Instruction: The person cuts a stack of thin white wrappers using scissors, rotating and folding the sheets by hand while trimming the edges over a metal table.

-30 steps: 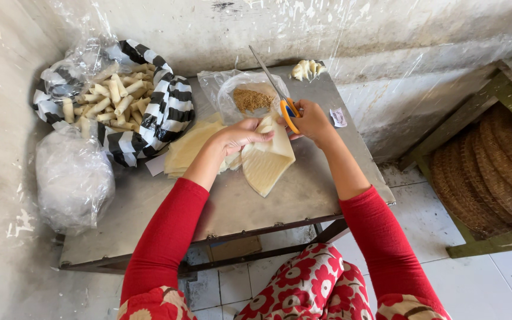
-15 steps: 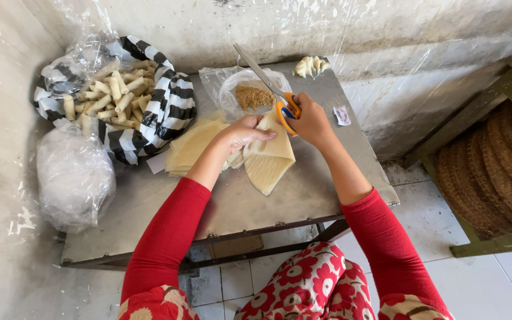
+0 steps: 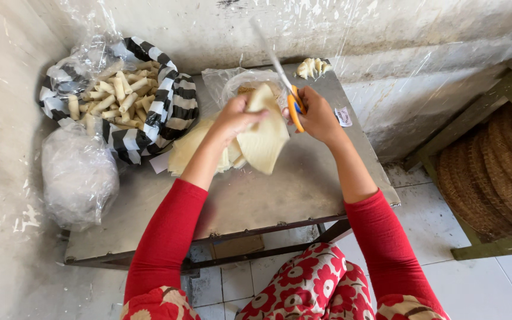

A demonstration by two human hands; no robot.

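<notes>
Item one: my left hand (image 3: 236, 115), fingers pinched closed on a thin pale-yellow pastry sheet (image 3: 265, 139), lifted just above the grey metal table (image 3: 256, 195) at its middle.

Item two: my right hand (image 3: 318, 115), wrapped closed around orange-handled scissors (image 3: 288, 95); the long blades point far and left, their handles just right of the sheet's top edge.

Item three: a flat stack of the same pale wrappers (image 3: 191, 151), lying on the table under and left of the held sheet.

Item four: a black-and-white striped bowl lined with clear plastic (image 3: 167, 109), far left, full of rolled pale pastry sticks (image 3: 111, 95).

Item five: a knotted cloudy plastic bag (image 3: 78, 175), near left, beside the bowl.

Item six: a clear bag of brown filling (image 3: 238, 83), behind my hands.

Item seven: a small pale lump (image 3: 312, 67) at the far edge.

Item eight: round woven trays (image 3: 493, 172), on the floor to the right.
</notes>
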